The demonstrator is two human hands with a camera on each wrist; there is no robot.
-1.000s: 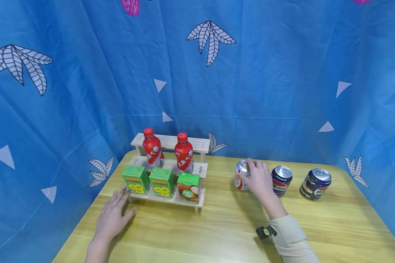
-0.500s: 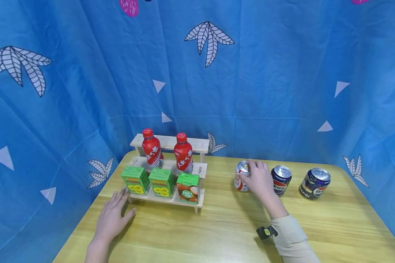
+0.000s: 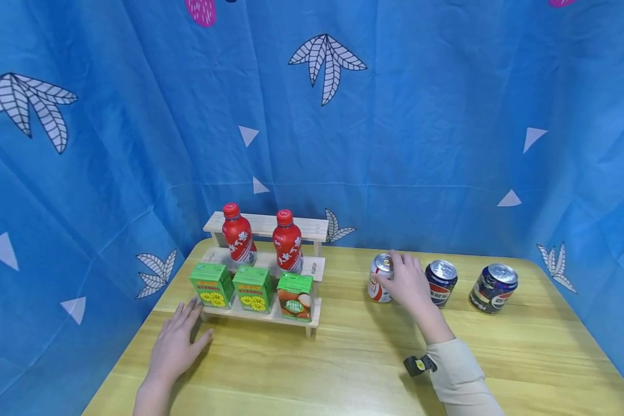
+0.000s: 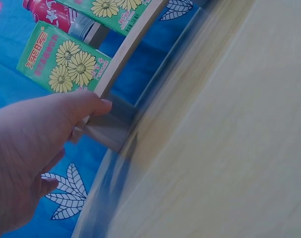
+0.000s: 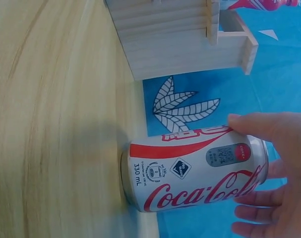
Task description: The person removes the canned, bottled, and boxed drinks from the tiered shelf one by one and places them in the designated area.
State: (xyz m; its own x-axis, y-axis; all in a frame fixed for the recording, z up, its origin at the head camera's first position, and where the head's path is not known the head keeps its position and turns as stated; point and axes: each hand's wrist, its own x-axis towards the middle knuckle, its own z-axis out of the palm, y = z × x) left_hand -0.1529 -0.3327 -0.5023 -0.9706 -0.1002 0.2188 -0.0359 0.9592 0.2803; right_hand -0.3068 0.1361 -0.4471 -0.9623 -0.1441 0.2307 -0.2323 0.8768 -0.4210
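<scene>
Right wrist view: we read "Coca-Cola" and "330 mL" on the red-and-white can (image 5: 190, 173).
Right hand (image 3: 409, 284): pinching that can near its top, thumb against fingers.
Can position: upright at the worktop (image 3: 374, 370), between the wooden rack (image 3: 314, 229) and the nearer dark can (image 3: 439, 284).
Farther dark can (image 3: 493, 289): marked "PEPSI".
Lower shelf (image 3: 315, 314): we count three green cartons (image 3: 252, 289), two showing yellow flowers and Chinese lettering.
Middle shelf (image 3: 316, 267): left red bottle (image 3: 238, 238), right red bottle (image 3: 288, 245).
Left hand (image 3: 175, 345): fingers spread beside the rack; contact we cannot confirm.
</scene>
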